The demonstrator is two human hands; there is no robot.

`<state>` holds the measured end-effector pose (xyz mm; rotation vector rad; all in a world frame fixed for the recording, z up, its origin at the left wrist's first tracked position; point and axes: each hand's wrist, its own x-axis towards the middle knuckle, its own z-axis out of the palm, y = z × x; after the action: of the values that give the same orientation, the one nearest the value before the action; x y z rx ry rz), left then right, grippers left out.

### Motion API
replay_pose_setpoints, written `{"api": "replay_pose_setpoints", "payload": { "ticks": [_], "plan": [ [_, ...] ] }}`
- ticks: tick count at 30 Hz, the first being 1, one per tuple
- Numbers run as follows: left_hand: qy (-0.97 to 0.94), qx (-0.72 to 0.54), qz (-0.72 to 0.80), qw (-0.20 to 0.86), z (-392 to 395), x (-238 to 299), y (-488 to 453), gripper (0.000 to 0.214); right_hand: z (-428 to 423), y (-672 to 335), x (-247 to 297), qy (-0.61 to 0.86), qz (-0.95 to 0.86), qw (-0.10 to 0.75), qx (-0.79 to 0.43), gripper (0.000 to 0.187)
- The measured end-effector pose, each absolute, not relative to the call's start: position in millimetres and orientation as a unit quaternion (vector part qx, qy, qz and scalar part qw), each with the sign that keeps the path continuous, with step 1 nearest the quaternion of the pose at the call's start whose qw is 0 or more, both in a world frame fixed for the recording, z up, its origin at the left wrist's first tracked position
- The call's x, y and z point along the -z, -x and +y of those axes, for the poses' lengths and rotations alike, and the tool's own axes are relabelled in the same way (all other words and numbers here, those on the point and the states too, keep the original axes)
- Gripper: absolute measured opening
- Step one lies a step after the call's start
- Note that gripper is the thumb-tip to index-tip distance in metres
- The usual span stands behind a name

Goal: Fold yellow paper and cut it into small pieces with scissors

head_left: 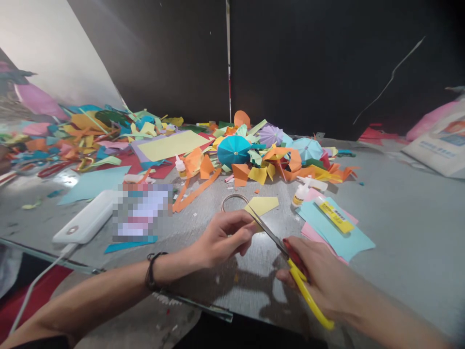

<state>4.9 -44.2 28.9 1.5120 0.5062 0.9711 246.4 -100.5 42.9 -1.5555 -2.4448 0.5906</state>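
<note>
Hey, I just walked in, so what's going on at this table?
A person's left hand holds a piece of yellow paper, and the right hand grips yellow-handled scissors, with the blades across that paper. Beyond the hands, coloured paper scraps lie heaped around a teal pleated disc. To the right, a yellow-labelled stick lies on light-blue paper.

Soft, moderate light made glare spots on the gray tabletop (407, 218), with dark shadows near the right hand (319, 274). Edges looked stretched and blurred, including the white bag (438, 155); a pixelated patch (141, 213) hid detail at left.
</note>
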Motion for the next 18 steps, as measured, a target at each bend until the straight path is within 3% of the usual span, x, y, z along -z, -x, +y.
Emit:
{"api": "replay_pose_setpoints", "payload": {
  "ticks": [12,18],
  "plan": [
    [-0.647,-0.402,0.236,0.604,-46,-33,-7,0.04,-104,-247,-38,0.497,-0.845,0.127,-0.15,0.04],
    [-0.654,-0.398,0.232,0.6,-46,-33,-5,0.039,-105,-248,-31,0.491,-0.855,0.138,-0.094,0.048]
  ]
}}
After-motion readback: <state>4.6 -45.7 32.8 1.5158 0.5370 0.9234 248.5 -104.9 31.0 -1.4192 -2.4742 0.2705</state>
